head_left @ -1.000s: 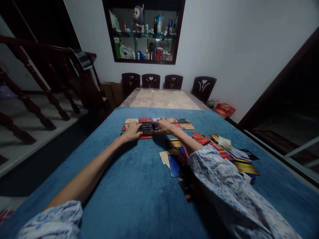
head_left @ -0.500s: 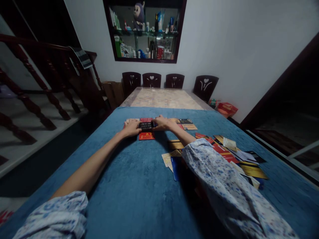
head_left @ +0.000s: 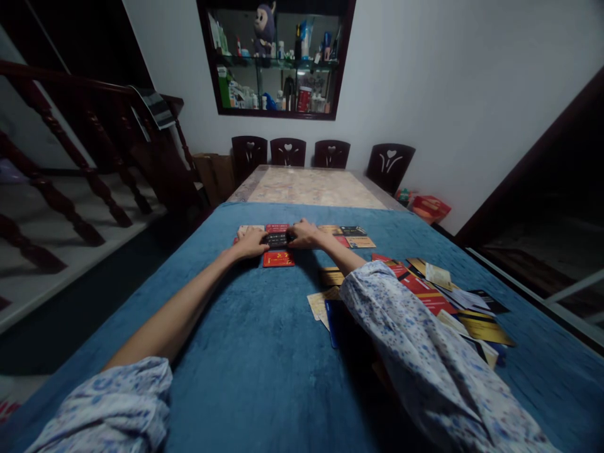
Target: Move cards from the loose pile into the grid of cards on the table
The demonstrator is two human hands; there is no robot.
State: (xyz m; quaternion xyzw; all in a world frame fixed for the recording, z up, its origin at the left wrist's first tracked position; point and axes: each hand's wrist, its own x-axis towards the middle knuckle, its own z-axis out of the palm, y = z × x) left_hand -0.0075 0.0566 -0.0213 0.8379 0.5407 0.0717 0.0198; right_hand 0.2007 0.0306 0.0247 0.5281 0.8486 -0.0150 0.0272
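A black card [head_left: 277,240] with light lettering lies between my two hands on the blue cloth. My left hand [head_left: 251,243] has its thumb and fingers at the card's left edge. At the right edge, my right hand [head_left: 304,234] pinches it with bent fingers. Just beyond the black card is a dark red card [head_left: 277,228], and on the near side a bright red card [head_left: 278,258] with yellow marks. A pale card [head_left: 244,228] shows partly behind my left hand. My hands cover other cards in this group.
Right of my hands lie more cards, among them a dark card [head_left: 353,231] and a tan card [head_left: 360,242]. A loose, overlapping pile of cards [head_left: 425,289] spreads near my right sleeve. The blue cloth [head_left: 236,365] covers the near table; chairs [head_left: 331,153] stand at the far end.
The black card looks flatter and slightly lower between my hands. My left fingers have drawn in a little at its left edge. My right hand has barely moved.
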